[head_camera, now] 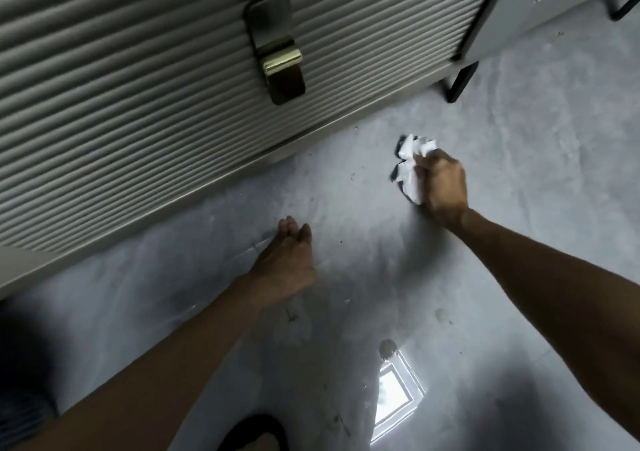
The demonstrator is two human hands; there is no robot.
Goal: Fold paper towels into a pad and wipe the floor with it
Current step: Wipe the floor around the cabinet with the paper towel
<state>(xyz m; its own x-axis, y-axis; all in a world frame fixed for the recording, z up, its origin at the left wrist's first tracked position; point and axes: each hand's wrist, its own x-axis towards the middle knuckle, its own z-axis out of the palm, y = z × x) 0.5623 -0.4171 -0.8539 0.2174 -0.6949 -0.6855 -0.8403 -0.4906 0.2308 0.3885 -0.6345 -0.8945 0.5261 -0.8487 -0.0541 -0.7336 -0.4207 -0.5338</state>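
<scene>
My right hand (443,184) grips a crumpled white paper towel pad (412,165) and holds it down against the grey floor (346,208), a little in front of the cabinet. Part of the pad sticks out past my fingers to the upper left. My left hand (287,260) hovers low over the floor to the left, fingers loosely together and pointing toward the cabinet, holding nothing. Small dark specks and smudges dot the floor between and below my hands.
A ribbed pale cabinet front (138,104) with a brass-and-dark handle (280,62) fills the upper left. A black metal leg (457,83) stands at its right end. A bright window reflection (398,395) shines on the floor. A dark shoe tip (252,433) shows at the bottom.
</scene>
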